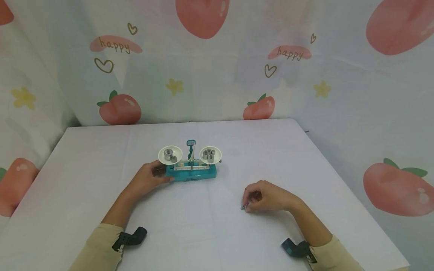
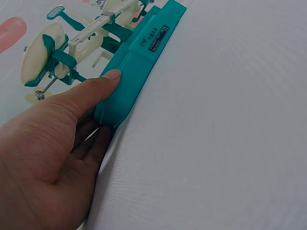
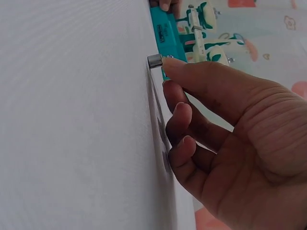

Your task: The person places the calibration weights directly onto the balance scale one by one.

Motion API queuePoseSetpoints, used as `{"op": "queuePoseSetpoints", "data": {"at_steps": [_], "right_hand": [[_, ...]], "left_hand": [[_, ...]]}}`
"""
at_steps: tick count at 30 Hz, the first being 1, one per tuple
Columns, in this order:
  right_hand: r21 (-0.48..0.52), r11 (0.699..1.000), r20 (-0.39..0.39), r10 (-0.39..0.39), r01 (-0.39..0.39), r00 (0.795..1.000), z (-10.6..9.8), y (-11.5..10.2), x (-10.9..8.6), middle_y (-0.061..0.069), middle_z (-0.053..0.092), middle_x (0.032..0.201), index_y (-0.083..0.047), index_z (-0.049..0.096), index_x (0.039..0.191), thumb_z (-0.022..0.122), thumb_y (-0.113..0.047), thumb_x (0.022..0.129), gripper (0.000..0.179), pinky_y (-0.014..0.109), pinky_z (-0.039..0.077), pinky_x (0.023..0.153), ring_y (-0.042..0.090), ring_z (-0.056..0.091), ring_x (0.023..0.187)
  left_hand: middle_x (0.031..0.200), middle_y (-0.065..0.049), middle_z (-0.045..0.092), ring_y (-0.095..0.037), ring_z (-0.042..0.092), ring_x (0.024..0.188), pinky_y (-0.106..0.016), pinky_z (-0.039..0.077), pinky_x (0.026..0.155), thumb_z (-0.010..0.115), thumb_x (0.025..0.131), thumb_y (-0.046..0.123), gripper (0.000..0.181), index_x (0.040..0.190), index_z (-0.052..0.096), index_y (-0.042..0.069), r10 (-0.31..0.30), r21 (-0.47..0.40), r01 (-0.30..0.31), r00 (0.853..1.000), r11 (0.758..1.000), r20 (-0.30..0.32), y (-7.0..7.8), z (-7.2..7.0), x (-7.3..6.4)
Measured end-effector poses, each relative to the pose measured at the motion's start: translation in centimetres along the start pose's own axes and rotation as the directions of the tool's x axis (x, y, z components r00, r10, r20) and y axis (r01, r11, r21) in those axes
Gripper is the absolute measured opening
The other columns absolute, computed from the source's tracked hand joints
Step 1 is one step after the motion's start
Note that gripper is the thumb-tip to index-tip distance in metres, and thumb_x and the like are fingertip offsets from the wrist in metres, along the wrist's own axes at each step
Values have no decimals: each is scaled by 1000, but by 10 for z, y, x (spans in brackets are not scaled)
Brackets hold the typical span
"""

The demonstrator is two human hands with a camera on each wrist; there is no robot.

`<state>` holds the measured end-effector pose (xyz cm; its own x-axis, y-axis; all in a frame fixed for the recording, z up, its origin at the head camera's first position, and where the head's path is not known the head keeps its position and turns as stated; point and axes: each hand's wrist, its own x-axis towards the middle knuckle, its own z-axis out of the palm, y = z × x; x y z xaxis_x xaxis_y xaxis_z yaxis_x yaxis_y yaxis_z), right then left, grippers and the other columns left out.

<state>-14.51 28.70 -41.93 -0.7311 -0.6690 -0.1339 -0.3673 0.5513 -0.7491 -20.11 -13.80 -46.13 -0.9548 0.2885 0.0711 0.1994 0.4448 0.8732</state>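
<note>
A teal balance scale with two cream pans stands on the white table. My left hand grips the left end of its base, thumb on the front face and fingers behind and beneath. Several metal weights lie in the left pan and several in the right pan. Right of the scale and nearer to me, my right hand pinches a small metal weight by the thumb and index finger, low over the tabletop. The other fingers of that hand curl loosely.
The white table runs back to a hanging cloth printed with peaches. More of this cloth hangs along the left and right sides. A black wrist camera sits on the left sleeve, another on the right.
</note>
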Motion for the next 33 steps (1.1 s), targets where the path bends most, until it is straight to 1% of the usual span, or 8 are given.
{"op": "queuePoseSetpoints", "data": {"at_steps": [7, 10, 16, 22, 25, 29, 33], "right_hand": [[5, 1000, 3, -5, 5, 1000, -2, -2, -1, -5, 66, 81, -21, 76, 92, 84, -8, 87, 16, 25, 50, 64, 14, 57, 74], [14, 1000, -8, -6, 6, 1000, -3, -3, -2, -4, 66, 81, -20, 76, 93, 81, -5, 87, 17, 25, 50, 63, 15, 57, 75], [18, 1000, -65, 7, -6, 998, -6, -4, -3, -3, 63, 80, -20, 74, 93, 74, 2, 88, 22, 26, 50, 64, 16, 58, 77], [-30, 1000, -124, 3, -7, 992, -9, -6, -2, -5, 66, 83, -22, 74, 94, 76, -3, 90, 19, 28, 53, 67, 18, 60, 79], [-46, 999, -166, 3, -11, 986, -11, -9, -1, -5, 67, 85, -22, 75, 95, 77, -6, 91, 17, 29, 53, 67, 19, 60, 80], [-47, 999, -228, -1, -10, 974, -16, -13, 0, -5, 69, 86, -20, 77, 97, 80, -8, 90, 14, 29, 52, 66, 20, 60, 81], [-63, 998, -255, -7, -9, 967, -19, -15, 1, -6, 68, 86, -17, 77, 98, 81, -9, 90, 12, 29, 51, 66, 19, 60, 80]], "left_hand": [[146, -19, 57, -39, 54, 134, -51, 45, 110, 87, 85, 15, 72, 148, 54, 3, -4, -2, 4, 1000, 1000, 5, 0, 0, 0], [146, -19, 57, -39, 54, 134, -50, 46, 110, 87, 85, 15, 72, 148, 54, 3, -4, 1, 4, 1000, 1000, 4, 0, -1, 0], [145, -19, 57, -39, 55, 133, -50, 46, 110, 88, 85, 15, 72, 147, 54, 3, -2, 15, 3, 1000, 1000, -1, 0, 0, 0], [145, -19, 58, -39, 55, 133, -50, 47, 109, 88, 84, 14, 71, 147, 55, 2, 7, 11, -7, 1000, 1000, -3, 0, 0, 0], [144, -19, 58, -39, 55, 133, -50, 47, 109, 88, 84, 14, 72, 147, 55, 2, 9, 10, -9, 1000, 1000, -3, -1, 0, 1], [144, -19, 58, -38, 56, 133, -49, 47, 109, 88, 85, 15, 72, 147, 55, 3, 7, 12, -7, 1000, 1000, -4, -2, -1, 1], [145, -19, 58, -38, 56, 133, -50, 46, 110, 87, 85, 16, 72, 148, 54, 2, 3, 5, -3, 1000, 1000, 2, -1, -1, 1]]}}
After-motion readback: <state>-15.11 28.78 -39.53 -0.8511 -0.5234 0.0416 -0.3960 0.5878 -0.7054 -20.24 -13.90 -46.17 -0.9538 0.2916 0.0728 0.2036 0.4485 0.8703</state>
